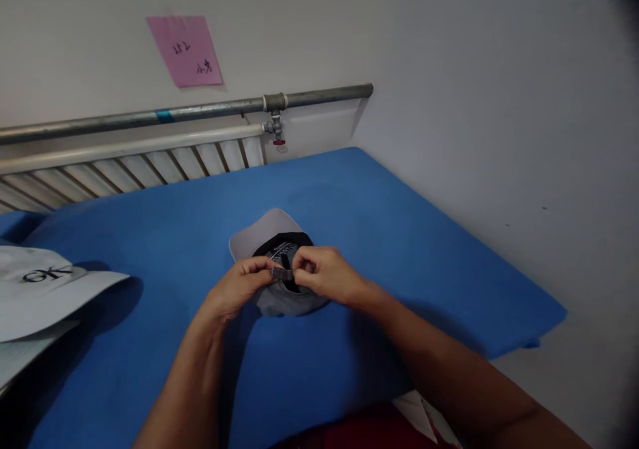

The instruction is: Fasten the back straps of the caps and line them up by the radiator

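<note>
A grey cap (269,231) lies upside down on the blue table cover (399,236), its brim pointing away from me and its dark lining showing. My left hand (238,293) and my right hand (323,274) meet over the back of the cap. Both pinch the small grey strap (280,274) at the cap's rear opening, fingers closed on it from either side. My forearms reach in from the bottom of the view.
Other white caps (44,289) with black lettering are stacked at the left edge. A metal pipe (200,111) with a valve and a white radiator (124,163) run along the wall behind. A pink note (186,50) hangs on the wall. The table's right edge meets a white wall.
</note>
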Demonstrator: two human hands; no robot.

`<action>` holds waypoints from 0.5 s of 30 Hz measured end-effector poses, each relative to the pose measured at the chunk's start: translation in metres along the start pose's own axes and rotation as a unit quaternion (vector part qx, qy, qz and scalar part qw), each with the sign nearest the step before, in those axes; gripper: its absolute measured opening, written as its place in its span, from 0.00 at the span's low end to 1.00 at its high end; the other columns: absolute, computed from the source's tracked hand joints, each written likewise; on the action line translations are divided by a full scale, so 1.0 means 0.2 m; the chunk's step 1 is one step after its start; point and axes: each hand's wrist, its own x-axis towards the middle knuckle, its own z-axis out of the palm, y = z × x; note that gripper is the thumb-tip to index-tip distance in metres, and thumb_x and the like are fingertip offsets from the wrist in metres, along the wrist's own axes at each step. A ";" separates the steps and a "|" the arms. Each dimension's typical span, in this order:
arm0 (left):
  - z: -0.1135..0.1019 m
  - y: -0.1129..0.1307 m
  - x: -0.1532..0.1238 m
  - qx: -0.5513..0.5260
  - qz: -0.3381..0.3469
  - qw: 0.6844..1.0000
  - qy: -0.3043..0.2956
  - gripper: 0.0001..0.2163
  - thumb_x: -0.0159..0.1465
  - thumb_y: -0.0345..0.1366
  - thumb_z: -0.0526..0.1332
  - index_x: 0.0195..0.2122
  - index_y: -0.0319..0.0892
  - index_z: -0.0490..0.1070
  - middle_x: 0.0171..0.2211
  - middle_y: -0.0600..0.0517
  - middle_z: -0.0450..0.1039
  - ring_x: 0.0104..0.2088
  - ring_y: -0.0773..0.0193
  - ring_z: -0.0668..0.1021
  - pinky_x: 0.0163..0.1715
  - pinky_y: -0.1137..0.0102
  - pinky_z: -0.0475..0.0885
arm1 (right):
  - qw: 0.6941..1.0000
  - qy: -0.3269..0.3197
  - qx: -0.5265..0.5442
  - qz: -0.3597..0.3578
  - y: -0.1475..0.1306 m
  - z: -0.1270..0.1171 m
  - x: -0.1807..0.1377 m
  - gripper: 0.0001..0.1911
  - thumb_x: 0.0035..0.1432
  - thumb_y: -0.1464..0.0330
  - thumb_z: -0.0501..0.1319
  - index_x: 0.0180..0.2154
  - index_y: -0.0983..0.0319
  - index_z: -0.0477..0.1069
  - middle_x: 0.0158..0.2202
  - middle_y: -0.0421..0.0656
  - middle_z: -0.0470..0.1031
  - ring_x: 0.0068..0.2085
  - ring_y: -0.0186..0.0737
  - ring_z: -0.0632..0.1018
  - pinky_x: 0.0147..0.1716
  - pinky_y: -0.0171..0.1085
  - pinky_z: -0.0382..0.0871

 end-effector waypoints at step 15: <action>0.02 -0.01 0.00 0.016 -0.030 0.999 0.002 0.06 0.50 0.35 0.64 0.27 0.40 0.76 0.23 0.53 0.72 0.22 0.69 0.69 0.25 0.72 0.63 | 0.996 -0.007 -0.075 -0.054 0.00 0.03 0.00 0.04 0.48 0.75 0.58 0.23 0.63 0.65 0.24 0.37 0.67 0.25 0.29 0.66 0.26 0.31 0.57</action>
